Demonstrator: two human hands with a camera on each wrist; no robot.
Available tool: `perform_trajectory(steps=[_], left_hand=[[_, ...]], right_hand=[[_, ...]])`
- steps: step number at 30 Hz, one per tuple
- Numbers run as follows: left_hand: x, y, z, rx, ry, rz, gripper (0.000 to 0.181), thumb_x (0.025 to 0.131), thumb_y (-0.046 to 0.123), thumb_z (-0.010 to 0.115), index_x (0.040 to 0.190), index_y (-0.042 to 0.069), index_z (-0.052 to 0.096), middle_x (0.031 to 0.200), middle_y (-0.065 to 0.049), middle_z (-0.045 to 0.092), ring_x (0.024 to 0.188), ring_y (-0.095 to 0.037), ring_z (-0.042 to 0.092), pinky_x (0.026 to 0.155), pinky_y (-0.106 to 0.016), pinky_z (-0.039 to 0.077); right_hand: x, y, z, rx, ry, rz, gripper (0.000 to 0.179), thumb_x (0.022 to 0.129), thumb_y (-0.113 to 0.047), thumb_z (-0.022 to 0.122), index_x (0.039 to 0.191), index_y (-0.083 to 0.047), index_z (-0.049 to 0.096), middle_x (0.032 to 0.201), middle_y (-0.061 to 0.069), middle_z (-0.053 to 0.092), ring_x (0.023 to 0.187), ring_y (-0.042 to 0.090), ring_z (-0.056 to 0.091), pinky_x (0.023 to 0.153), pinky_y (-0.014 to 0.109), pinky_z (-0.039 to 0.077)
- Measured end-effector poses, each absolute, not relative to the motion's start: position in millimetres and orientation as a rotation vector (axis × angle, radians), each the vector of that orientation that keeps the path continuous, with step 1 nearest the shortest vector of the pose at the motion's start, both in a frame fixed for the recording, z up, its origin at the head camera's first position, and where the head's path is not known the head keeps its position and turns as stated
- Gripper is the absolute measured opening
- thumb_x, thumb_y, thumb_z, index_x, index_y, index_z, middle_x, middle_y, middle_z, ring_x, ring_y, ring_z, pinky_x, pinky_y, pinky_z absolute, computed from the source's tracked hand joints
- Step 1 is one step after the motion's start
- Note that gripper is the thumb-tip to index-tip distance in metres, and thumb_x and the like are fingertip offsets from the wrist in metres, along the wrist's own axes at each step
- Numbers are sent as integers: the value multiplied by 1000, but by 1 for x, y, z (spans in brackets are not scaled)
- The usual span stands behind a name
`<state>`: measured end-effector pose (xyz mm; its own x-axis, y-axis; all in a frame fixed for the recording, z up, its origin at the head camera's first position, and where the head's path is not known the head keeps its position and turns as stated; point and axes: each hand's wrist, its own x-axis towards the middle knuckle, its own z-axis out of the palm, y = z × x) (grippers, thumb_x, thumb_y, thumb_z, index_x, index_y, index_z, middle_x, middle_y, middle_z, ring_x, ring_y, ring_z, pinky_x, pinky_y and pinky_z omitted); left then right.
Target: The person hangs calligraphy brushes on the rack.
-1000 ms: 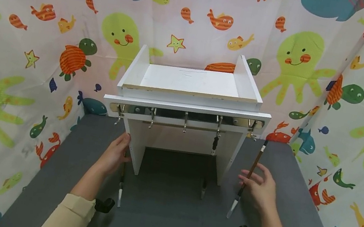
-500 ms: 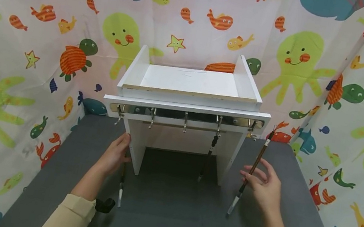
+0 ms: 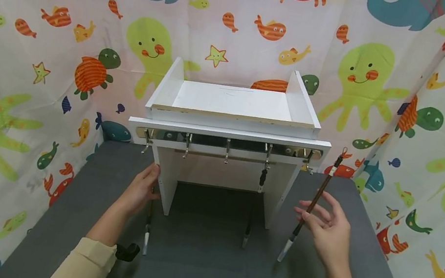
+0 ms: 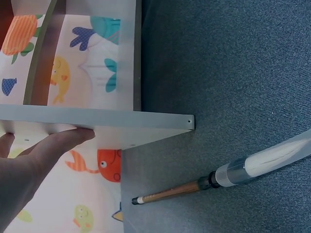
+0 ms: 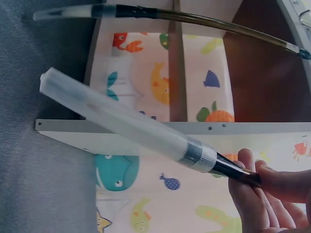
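Note:
My right hand point(image 3: 329, 227) pinches a calligraphy brush point(image 3: 315, 200) between thumb and fingers, right of a white shelf unit point(image 3: 230, 123). The brush slants, looped end up and clear-capped tip down. In the right wrist view its cap point(image 5: 121, 121) crosses in front of the side panel. Another brush point(image 3: 253, 211) hangs from a hook point(image 3: 268, 154) near the shelf's right side. My left hand point(image 3: 139, 189) rests with its fingertips on the left side panel point(image 3: 165, 178). Just beside that hand a third capped brush point(image 4: 175, 191) shows, its upper end hidden in the head view.
A metal rail point(image 3: 209, 140) with several hooks runs along the shelf's front. The shelf stands on a dark grey surface point(image 3: 198, 274). A curtain point(image 3: 207, 22) printed with sea animals closes the back and both sides.
My right hand has moved slightly right, and its brush leans further, the looped end shifting right. The hanging brush swung left and back. My left hand has stayed on the panel.

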<state>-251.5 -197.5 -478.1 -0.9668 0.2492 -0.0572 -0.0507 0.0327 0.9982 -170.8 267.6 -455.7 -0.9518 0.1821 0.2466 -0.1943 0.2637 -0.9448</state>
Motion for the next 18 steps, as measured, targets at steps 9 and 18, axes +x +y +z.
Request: perform_trajectory(steps=[9,18], left_hand=[[-252,-197,-479,200,2085,2029,73,108,53,32,164,17,2,171,-13,0,155,-43,4,111,-75,26],[-251,-197,-479,207,2086,2037,75,108,52,30,164,14,-1,170,-14,-6,155,-44,-1,111,-75,25]], right_hand=[[-158,263,-441,87,-2139,1723,65,95,-3,68,152,-18,40,119,14,72,94,10,76,79,23,58],[-149,257,-427,231,-2048,1763,66,93,7,67,150,-11,42,112,-1,74,95,13,76,79,27,58]])
